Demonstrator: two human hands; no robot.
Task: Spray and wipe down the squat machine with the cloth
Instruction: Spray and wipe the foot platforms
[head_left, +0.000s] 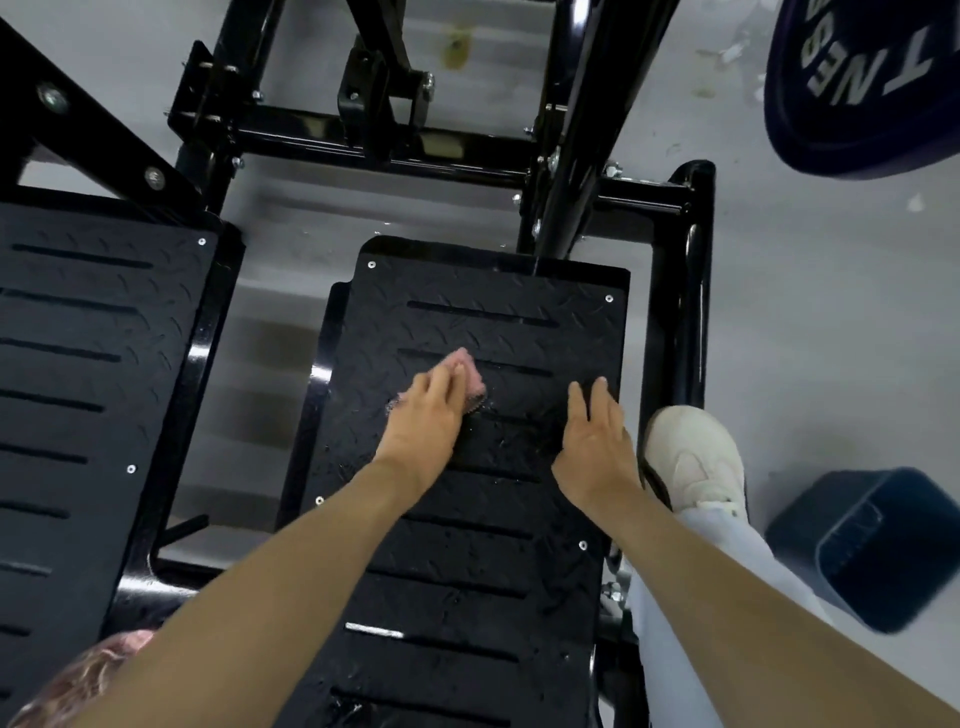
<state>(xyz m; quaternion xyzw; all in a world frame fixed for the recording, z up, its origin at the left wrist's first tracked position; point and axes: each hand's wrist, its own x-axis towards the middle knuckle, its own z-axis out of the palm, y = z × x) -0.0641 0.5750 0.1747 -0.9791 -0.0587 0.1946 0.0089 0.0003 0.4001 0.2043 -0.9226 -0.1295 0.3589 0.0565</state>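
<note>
Pink cloth (471, 373) bunched under left hand (423, 426), fingers straight on it, black droplet-speckled squat machine footplate (467, 545), right hand (597, 449) fingers straight, flat

Your left hand (431, 415) covers most of the pink cloth (470, 364); the weight plate (857, 104) runs off the top-right edge.

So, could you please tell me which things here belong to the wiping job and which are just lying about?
Job: pink cloth, left hand pressing it, right hand, right foot plate, left foot plate.
Lying about: weight plate, blue bin.
</note>
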